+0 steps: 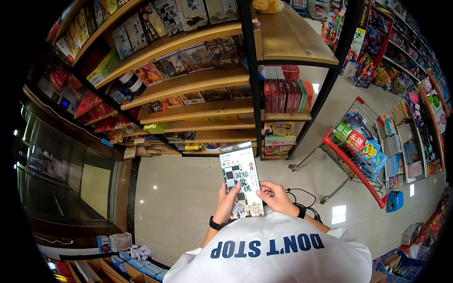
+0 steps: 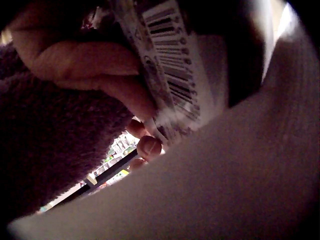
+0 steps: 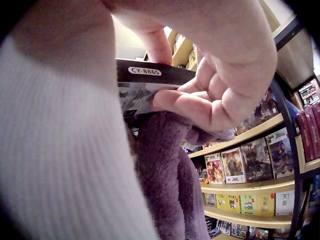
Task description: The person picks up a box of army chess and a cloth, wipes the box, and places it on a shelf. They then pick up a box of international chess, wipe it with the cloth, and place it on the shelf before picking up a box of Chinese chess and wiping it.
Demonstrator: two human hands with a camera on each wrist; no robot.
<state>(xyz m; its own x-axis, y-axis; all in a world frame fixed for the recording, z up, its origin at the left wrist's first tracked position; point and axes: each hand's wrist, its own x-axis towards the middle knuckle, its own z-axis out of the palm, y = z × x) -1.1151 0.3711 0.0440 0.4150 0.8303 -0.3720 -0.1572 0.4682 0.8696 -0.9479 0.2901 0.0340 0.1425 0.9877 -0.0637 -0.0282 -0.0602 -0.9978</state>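
A chess set box (image 1: pixel 251 191), white with a checkerboard and large Chinese characters, is held upright before the chest. My left hand (image 1: pixel 225 203) grips its left side, thumb across the front. My right hand (image 1: pixel 279 198) pinches its right edge between thumb and curled fingers. In the left wrist view, fingers (image 2: pixel 95 70) of the left hand lie by a barcode (image 2: pixel 175 65) on the box. The right wrist view shows the box's dark edge with a CY-8865 label (image 3: pixel 145 71). Purple fuzzy cloth (image 3: pixel 162 165) hangs below it.
Wooden shelves (image 1: pixel 188 89) of boxed games and books stand ahead and to the left. A red-handled shopping cart (image 1: pixel 351 162) with colourful books stands at the right, near a blue container (image 1: pixel 395 201). Black cables (image 1: pixel 309 194) lie on the tiled floor (image 1: pixel 179 188) beyond the right hand.
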